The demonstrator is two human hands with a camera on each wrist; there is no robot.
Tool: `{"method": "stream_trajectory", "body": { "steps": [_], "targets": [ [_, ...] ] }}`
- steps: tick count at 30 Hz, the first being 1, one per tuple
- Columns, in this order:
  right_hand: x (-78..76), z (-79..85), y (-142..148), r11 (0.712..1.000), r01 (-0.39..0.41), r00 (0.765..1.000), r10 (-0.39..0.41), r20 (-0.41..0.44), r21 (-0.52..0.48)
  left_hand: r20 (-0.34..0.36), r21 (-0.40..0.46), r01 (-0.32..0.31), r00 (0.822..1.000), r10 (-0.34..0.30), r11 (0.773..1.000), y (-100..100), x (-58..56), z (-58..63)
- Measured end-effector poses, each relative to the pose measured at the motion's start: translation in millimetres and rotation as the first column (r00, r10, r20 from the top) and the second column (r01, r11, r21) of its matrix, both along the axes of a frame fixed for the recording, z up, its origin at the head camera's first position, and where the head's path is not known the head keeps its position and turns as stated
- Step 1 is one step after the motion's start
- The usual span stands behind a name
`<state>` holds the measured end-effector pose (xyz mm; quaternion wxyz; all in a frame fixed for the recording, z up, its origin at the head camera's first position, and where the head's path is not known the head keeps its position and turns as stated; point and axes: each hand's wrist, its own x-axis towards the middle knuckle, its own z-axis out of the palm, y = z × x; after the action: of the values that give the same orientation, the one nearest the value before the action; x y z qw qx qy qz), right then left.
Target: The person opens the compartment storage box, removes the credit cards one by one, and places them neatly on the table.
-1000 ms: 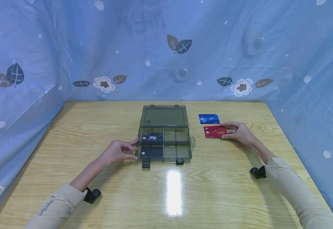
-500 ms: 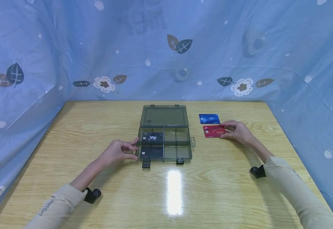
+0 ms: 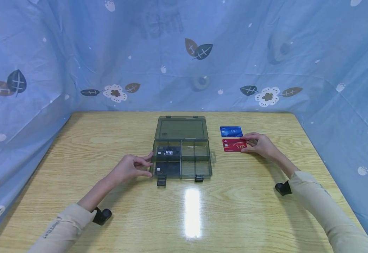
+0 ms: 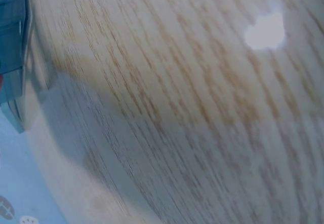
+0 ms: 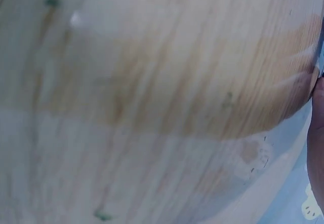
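A smoky see-through plastic box (image 3: pixel 195 168) lies with its lid (image 3: pixel 181 128) laid back. Two dark cards are in its left compartments: a black Vip card (image 3: pixel 163 153) behind and a black VIP card (image 3: pixel 171 169) in front. My left hand (image 3: pixel 127 166) rests against the box's left wall, fingertips and thumb touching it apart from each other. My right hand (image 3: pixel 261 146) pinches the right end of a red VIP card (image 3: pixel 231 145) between thumb and fingers, low over the table. Behind it lies a blue VIP card (image 3: pixel 230 131). The right wrist view shows only part of that hand.
The wooden table (image 3: pixel 241 211) carries everything, with a bright light reflection (image 3: pixel 192 212) in front of the box. Two black latches, the left one (image 3: pixel 161 181) among them, stick out at the box's front. A blue patterned cloth (image 3: pixel 158 70) stands around the back and sides.
My right hand has slid the red card slightly left, toward the box. The left hand, the box and the blue card stay where they were.
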<state>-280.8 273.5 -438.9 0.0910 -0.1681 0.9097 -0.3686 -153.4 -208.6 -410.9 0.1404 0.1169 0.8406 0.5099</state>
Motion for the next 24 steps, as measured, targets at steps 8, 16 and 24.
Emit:
{"method": "stream_trajectory", "body": {
  "steps": [8, 16, 24],
  "targets": [
    [-2.3, -3.4, 0.4, 0.999, -0.012, 1.000, 0.013, 0.016, -0.033, 0.005, 0.007, -0.003, 1.000, 0.003, 1.000, 0.0, 0.2, -0.9],
    [-3.1, -1.7, 2.4, 1.000, -0.004, 0.999, 0.004, 0.033, 0.009, 0.001, 0.006, 0.005, 1.000, -0.005, 1.000, 0.0, -0.4, -0.8],
    [-3.2, -1.0, 4.6, 0.999, 0.000, 0.997, 0.003, 0.075, -0.044, -0.007, 0.001, 0.005, 1.000, -0.005, 1.000, -0.6, -0.5, -1.3]
  ]
}}
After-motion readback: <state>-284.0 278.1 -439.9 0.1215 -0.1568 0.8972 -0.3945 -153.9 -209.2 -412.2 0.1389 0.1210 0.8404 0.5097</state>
